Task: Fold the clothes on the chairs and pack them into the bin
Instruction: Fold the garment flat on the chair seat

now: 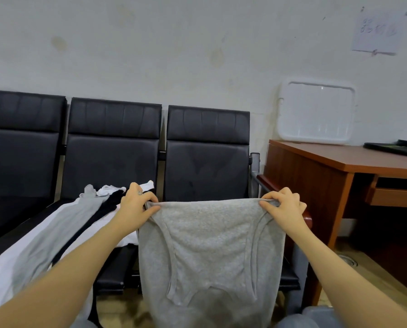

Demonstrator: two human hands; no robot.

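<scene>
The row of black padded chairs point(112, 147) holds a heap of white, grey and black clothes point(56, 233), unfolded. My left hand point(136, 204) and right hand point(284, 207) pinch a grey knit tank top point(209, 252) stretched between them. I judge folding barely begun; no bin visible.

A row of three joined black padded leather chairs point(112, 147) stands against the wall. On the middle seat, at about nine o'clock, lies a spread pile of white, grey and black garments point(63, 228). At three o'clock stands a reddish-brown wooden desk point(339, 157); a white plastic lid point(316, 112) leans on its back edge, and a dark flat folded item point(394, 147) lies further right.
</scene>
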